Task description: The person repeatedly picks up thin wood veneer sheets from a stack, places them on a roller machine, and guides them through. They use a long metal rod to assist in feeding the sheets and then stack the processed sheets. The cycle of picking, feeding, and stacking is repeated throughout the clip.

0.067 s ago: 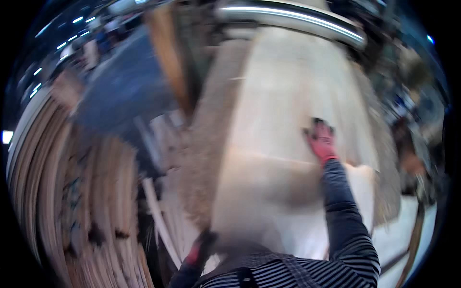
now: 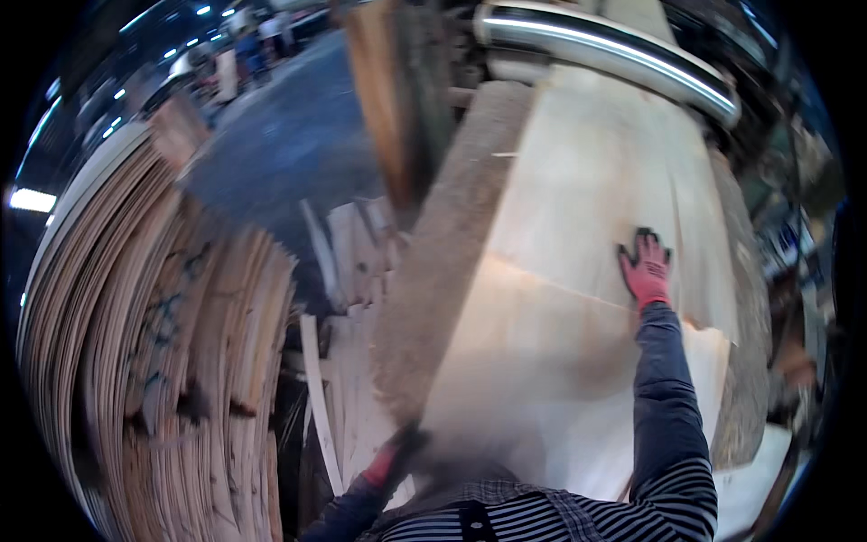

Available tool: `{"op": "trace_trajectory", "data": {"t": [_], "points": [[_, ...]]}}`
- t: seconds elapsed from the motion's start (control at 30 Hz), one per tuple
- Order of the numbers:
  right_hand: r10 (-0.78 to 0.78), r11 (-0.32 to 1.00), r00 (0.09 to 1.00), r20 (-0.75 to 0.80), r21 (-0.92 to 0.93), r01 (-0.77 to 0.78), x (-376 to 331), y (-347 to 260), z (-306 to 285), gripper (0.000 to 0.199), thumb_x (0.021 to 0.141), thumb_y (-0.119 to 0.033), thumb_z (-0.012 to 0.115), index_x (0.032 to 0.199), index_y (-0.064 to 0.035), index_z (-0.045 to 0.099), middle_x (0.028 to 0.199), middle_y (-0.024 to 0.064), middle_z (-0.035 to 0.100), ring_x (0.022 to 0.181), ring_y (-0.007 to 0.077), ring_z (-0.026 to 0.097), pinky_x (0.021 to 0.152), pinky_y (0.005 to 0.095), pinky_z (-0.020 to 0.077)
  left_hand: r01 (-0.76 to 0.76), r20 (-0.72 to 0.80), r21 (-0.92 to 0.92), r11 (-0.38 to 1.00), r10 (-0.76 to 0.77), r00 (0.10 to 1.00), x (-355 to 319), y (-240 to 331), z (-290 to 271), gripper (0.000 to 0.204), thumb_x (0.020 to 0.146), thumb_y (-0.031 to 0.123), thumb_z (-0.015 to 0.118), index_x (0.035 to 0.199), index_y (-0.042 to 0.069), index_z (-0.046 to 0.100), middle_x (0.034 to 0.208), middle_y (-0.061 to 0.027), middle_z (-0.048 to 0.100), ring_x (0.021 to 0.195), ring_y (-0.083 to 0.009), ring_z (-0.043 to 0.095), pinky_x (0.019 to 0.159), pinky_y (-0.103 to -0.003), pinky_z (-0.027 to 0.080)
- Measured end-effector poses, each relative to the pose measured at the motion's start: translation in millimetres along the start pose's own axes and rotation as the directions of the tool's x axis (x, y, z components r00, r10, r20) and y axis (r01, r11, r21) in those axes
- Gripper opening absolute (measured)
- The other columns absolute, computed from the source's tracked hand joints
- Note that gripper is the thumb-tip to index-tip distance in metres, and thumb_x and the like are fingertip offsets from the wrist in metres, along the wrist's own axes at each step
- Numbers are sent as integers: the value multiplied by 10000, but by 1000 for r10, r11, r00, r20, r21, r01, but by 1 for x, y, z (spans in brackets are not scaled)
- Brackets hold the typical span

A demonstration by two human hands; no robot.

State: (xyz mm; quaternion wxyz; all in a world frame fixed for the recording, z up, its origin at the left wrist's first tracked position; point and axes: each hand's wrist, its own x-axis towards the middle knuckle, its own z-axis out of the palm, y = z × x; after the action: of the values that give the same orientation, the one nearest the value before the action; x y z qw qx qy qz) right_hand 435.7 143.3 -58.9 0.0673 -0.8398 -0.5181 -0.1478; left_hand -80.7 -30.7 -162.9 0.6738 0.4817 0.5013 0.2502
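Observation:
Two pale wood veneer sheets lie end to end on a long brown table (image 2: 470, 199): a far sheet (image 2: 605, 163) and a near sheet (image 2: 524, 361), meeting along a ragged seam. My right hand (image 2: 647, 271), in a pink glove with black fingertips, rests flat on the far sheet just beyond the seam, its fingers spread. Low down at the near sheet's left edge is my left hand (image 2: 397, 452), gloved alike. Its dark fingers are blurred, so whether they grip the edge I cannot tell.
A shiny metal roller (image 2: 605, 50) spans the table's far end. To the left stands a tall stack of veneer sheets (image 2: 99, 316), with loose wood strips (image 2: 352, 262) between it and the table. An upright wooden post (image 2: 384, 99) rises beyond the strips. Machinery lines the right side.
The whole view has swung, shifting the scene toward the right of the picture. My right hand stays flat on the far sheet, and my left stays by the near sheet's edge.

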Motion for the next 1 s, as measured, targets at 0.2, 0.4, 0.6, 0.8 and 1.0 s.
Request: {"op": "trace_trajectory", "data": {"t": [0.2, 0.4, 0.6, 0.8, 1.0], "points": [[-201, 971, 979, 9, 135, 198, -18, -69, -32, 667, 796, -434, 476, 1328, -89, 269, 1382, 121, 232, 1278, 282, 195, 1042, 472, 107, -2, -104, -187, 982, -18, 994, -16, -1, 3, 319, 862, 143, 496, 1160, 31, 489, 1123, -97, 504, 1013, -162, 476, 849, -279, 396], [-414, 879, 889, 197, 342, 334, -244, -49, -73, 782, 632, -454, 641, 1246, -44, 384, 1287, 247, 317, 1234, 392, 231, 1025, 534, 105, -337, 24, 264, 904, 343, 939, -8, 4, -5, 435, 797, 140, 540, 1201, 6, 448, 1162, -127, 488, 1083, -206, 458, 891, -313, 377], [-647, 699, 754, 112, -307, 646, -429, 29, -25, 868, 540, -503, 676, 1213, -26, 407, 1295, 271, 280, 1188, 447, 260, 991, 576, 134, -40, 288, 131, 991, 1, 958, -36, 98, -11, 394, 878, 245, 420, 1214, 43, 453, 1248, -112, 445, 1148, -221, 417, 939, -319, 339], [-294, 886, 955, -44, 362, 290, -417, -29, -113, 887, 614, -555, 633, 1260, -39, 312, 1310, 265, 258, 1192, 466, 248, 947, 588, 217, -433, 433, 3, 902, 389, 813, -64, 163, -7, 403, 846, 204, 508, 1180, -14, 452, 1152, -162, 499, 1084, -251, 467, 918, -326, 358], [-191, 934, 976, -103, 288, 213, -426, -6, -203, 628, 771, -550, 432, 1133, -39, 480, 1176, 227, 453, 1069, 442, 420, 905, 543, 313, -198, 344, -149, 969, 239, 908, -94, 191, -15, 379, 817, 129, 506, 1152, -43, 474, 1141, -143, 512, 1044, -224, 493, 885, -318, 378]]}}
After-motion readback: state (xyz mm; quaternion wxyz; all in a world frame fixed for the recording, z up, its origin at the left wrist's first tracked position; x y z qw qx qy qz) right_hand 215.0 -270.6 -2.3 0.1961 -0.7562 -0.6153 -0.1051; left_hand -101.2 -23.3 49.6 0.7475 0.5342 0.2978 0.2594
